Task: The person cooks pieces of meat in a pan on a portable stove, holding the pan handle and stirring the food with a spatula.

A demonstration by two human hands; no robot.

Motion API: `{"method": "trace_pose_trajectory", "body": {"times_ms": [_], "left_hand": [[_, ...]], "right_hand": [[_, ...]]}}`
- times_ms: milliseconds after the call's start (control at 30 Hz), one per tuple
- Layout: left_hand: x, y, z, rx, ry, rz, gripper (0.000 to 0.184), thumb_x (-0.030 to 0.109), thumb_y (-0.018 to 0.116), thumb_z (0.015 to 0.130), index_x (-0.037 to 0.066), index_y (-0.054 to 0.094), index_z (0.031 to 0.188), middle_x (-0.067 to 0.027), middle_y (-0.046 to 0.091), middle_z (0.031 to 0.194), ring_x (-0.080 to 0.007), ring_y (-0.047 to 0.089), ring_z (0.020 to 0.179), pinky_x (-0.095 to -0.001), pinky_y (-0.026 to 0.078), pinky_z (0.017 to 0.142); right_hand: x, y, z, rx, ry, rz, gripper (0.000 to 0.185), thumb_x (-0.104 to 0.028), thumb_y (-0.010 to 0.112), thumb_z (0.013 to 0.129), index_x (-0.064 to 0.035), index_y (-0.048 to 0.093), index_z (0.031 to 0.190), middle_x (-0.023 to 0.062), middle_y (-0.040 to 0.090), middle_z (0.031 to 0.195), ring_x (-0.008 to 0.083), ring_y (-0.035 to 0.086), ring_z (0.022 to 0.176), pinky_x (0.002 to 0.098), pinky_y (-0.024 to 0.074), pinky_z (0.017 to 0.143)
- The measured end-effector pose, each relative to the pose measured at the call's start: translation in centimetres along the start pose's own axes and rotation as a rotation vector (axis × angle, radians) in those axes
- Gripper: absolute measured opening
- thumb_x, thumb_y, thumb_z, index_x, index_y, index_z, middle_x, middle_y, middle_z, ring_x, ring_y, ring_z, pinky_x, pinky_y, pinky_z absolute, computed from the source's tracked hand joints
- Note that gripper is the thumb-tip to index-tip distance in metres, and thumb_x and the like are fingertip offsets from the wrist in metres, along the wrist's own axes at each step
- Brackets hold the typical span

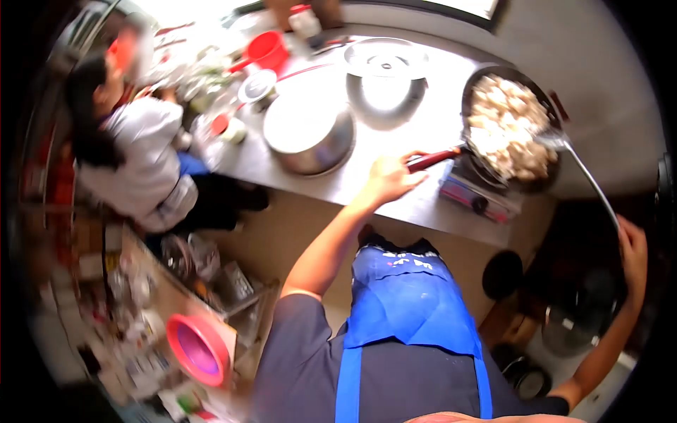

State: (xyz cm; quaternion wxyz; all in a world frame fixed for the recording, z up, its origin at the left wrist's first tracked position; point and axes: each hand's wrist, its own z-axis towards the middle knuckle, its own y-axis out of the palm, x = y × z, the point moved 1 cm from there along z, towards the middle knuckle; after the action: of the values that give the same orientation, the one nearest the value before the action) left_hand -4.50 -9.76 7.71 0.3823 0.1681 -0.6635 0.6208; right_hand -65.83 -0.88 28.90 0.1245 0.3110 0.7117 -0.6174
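A wide, round, dark wok [468, 106] is found on a portable burner [508, 205] with a black knob, at the right end of a long, shiny metal table [438, 92]. The wok is filled with pale, uneven chunks of food [504, 123], heaped close to its rim. Its dark red, rod-shaped handle [437, 158] is pointed toward the left hand [390, 180], by which it is gripped with the fingers closed around its end. A long-handled silver metal ladle [592, 173] is held by the right hand [632, 247], fingers curled about the far end of the shaft. The ladle's head is placed at the right edge of the food; how deep it is sunk cannot be told.

Left of the wok, a round, lidded silver vessel [386, 106] is set toward the back of the table, and a large cylindrical metal pot [314, 151] is stood nearer the front edge. A red plastic dipper [266, 51] is noted behind the pot. A bright blue apron [409, 303] is worn over dark clothing. At the far left, a co-worker in a white top [141, 148] is seen beside the table; that person's hands are blurred.
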Motion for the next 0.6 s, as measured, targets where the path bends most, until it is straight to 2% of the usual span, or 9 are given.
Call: {"method": "trace_pose_trajectory", "body": {"times_ms": [133, 267, 300, 367, 400, 433, 467, 533, 600], "left_hand": [[0.4, 0.3, -0.3, 0.216, -0.008, -0.307, 0.034, 0.033, 0.083, 0.092, 0.005, 0.078, 0.111, -0.0131, 0.078, 0.082, -0.019, 0.073, 0.069, -0.0349, 0.058, 0.069], [0.6, 0.7, -1.1, 0.275, -0.15, -0.501, 0.027, 0.03, 0.081, 0.097, 0.004, 0.078, 0.105, -0.0017, 0.067, 0.064, -0.0065, 0.055, 0.056, -0.0284, 0.042, 0.051], [0.9, 0.6, -1.4, 0.306, -0.126, -0.505, 0.026, 0.03, 0.082, 0.097, 0.005, 0.078, 0.104, 0.0027, 0.059, 0.059, -0.0031, 0.046, 0.055, -0.0274, 0.033, 0.047], [0.2, 1.2, -1.9, 0.269, -0.105, -0.428, 0.031, 0.029, 0.085, 0.094, 0.006, 0.077, 0.112, -0.0021, 0.069, 0.067, -0.0055, 0.052, 0.056, -0.0277, 0.038, 0.049], [0.0, 1.6, -1.9, 0.239, -0.045, -0.471, 0.035, 0.026, 0.087, 0.091, 0.006, 0.076, 0.117, -0.0086, 0.078, 0.08, -0.0094, 0.064, 0.064, -0.0284, 0.049, 0.055], [0.2, 1.5, -1.9, 0.248, 0.017, -0.297, 0.039, 0.021, 0.09, 0.087, 0.005, 0.075, 0.12, -0.0123, 0.081, 0.091, -0.0134, 0.074, 0.076, -0.0314, 0.058, 0.067], [0.9, 0.9, -1.8, 0.226, 0.047, -0.296, 0.045, 0.018, 0.091, 0.085, 0.005, 0.074, 0.126, -0.0131, 0.081, 0.093, -0.0157, 0.077, 0.083, -0.0335, 0.061, 0.074], [1.7, -0.2, -1.6, 0.13, -0.054, -0.175, 0.047, 0.016, 0.09, 0.086, 0.005, 0.075, 0.13, -0.0146, 0.08, 0.098, -0.0159, 0.076, 0.087, -0.0315, 0.059, 0.079], [2.0, 0.1, -1.5, 0.153, -0.033, -0.226, 0.044, 0.012, 0.088, 0.089, 0.001, 0.075, 0.129, -0.0153, 0.08, 0.103, -0.0161, 0.075, 0.091, -0.0291, 0.059, 0.081]], "right_hand": [[-3.3, -0.3, -3.2, 0.076, 0.013, -0.162, 0.029, -0.02, 0.061, 0.11, -0.0066, 0.068, 0.135, 0.003, 0.07, 0.117, 0.004, 0.053, 0.075, 0.0191, 0.0449, 0.067], [-5.4, -0.4, -3.7, 0.013, 0.084, -0.156, 0.025, -0.018, 0.062, 0.109, -0.0052, 0.07, 0.129, 0.0044, 0.07, 0.113, 0.007, 0.058, 0.082, 0.0225, 0.0483, 0.073], [-4.7, -0.5, -3.2, 0.015, -0.034, -0.242, 0.023, -0.017, 0.062, 0.109, -0.0048, 0.071, 0.126, 0.0058, 0.07, 0.112, 0.0092, 0.06, 0.087, 0.0242, 0.0497, 0.077], [-6.5, 0.2, -3.8, -0.032, -0.123, -0.34, 0.02, -0.014, 0.062, 0.107, -0.0037, 0.074, 0.12, 0.0094, 0.07, 0.111, 0.0155, 0.064, 0.098, 0.0294, 0.0518, 0.085], [-9.3, 0.7, -3.6, -0.067, -0.071, -0.354, 0.019, -0.013, 0.063, 0.105, -0.003, 0.075, 0.117, 0.0115, 0.07, 0.111, 0.0196, 0.065, 0.102, 0.033, 0.0526, 0.09], [-8.0, 0.7, -2.8, -0.083, -0.299, -0.471, 0.02, -0.014, 0.065, 0.104, -0.0017, 0.075, 0.116, 0.0144, 0.071, 0.112, 0.0261, 0.066, 0.102, 0.0382, 0.0519, 0.095], [-10.2, 1.4, -2.9, -0.11, -0.299, -0.492, 0.023, -0.014, 0.064, 0.103, -0.0003, 0.074, 0.118, 0.017, 0.072, 0.112, 0.0315, 0.066, 0.102, 0.0414, 0.0509, 0.095], [-13.4, 2.5, -2.5, -0.241, -0.286, -0.575, 0.022, -0.012, 0.062, 0.102, 0.0035, 0.075, 0.111, 0.0237, 0.071, 0.095, 0.0384, 0.066, 0.089, 0.0434, 0.0523, 0.085], [-14.7, 3.1, -2.9, -0.198, -0.161, -0.671, 0.023, -0.013, 0.061, 0.102, 0.0028, 0.075, 0.111, 0.0243, 0.07, 0.088, 0.0403, 0.065, 0.08, 0.0445, 0.0529, 0.078]]}}
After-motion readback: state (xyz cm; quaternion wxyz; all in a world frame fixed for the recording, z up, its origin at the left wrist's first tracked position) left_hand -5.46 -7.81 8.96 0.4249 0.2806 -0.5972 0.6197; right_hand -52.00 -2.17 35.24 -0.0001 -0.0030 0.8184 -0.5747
